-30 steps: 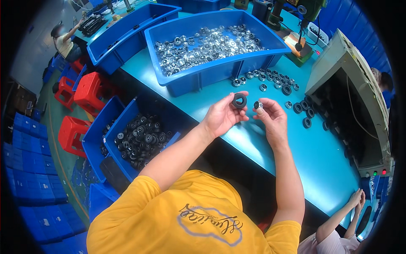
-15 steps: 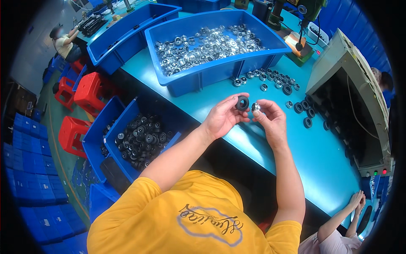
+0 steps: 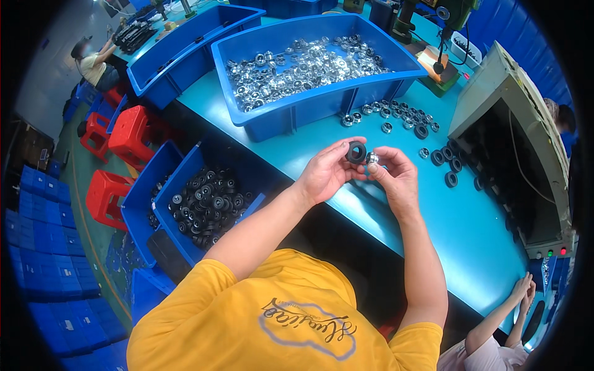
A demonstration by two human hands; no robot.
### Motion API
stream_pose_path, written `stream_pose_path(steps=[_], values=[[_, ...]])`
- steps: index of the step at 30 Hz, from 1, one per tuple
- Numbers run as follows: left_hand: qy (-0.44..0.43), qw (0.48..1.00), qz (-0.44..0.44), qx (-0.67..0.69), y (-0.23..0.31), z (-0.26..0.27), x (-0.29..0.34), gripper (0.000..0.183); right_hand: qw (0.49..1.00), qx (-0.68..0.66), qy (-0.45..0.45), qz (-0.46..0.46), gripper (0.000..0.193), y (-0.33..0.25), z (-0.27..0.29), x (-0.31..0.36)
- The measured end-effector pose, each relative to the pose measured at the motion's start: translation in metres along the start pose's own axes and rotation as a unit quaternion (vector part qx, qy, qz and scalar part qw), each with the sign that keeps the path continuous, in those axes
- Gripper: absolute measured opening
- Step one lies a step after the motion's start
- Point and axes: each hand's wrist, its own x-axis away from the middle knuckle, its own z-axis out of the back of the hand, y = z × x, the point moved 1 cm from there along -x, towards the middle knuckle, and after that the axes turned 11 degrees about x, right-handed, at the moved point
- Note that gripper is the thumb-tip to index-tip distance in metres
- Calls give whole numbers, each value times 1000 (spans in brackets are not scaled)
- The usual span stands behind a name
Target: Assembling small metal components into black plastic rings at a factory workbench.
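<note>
Between the fingertips of my left hand (image 3: pixel 326 171) is a black rubber ring (image 3: pixel 356 152), its round hole facing up toward me. My right hand (image 3: pixel 397 177) pinches a small shiny metal wheel hub (image 3: pixel 372 158) right beside the ring. I cannot tell whether the two pieces touch. Both hands are raised over the front edge of the turquoise table (image 3: pixel 455 226). On the table past my right hand lie several more black rubber rings (image 3: pixel 451 179) and a loose cluster of metal hubs (image 3: pixel 402 114).
A large blue bin (image 3: pixel 322 106) of metal hubs stands at the back. Left of me, a lower blue bin (image 3: pixel 254 209) holds black wheels. A grey machine housing (image 3: pixel 495 93) rises at the right, with a co-worker's hands (image 3: pixel 523 289) below it. Red stools (image 3: pixel 106 196) stand at the left.
The metal hub in my right hand has shifted slightly left, closer to the rubber ring. My left hand has barely moved.
</note>
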Motion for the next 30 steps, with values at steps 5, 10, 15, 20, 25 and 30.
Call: stream_pose_path(steps=[5, 10, 15, 20, 25, 30], values=[[7, 1000, -5, -8, -1, -2, 0, 43, 1000, -8, -9, 0, 32, 1, 0, 0], [6, 1000, -8, -17, -1, -4, 1, 43, 1000, -6, -14, 1, 33, 0, 0, 0], [9, 999, -18, -30, -2, -5, 0, 43, 999, 35, 7, 20, 31, 9, 1, -2], [-9, 998, -24, -49, -5, -3, 0, 43, 972, 175, 67, 139, 30, 7, -7, 1], [-15, 996, -29, -88, -8, -8, 1, 44, 946, 248, 103, 184, 32, 0, -12, 3], [-17, 993, -25, -111, -9, -8, 1, 45, 919, 308, 104, 221, 31, -4, -14, 6]])
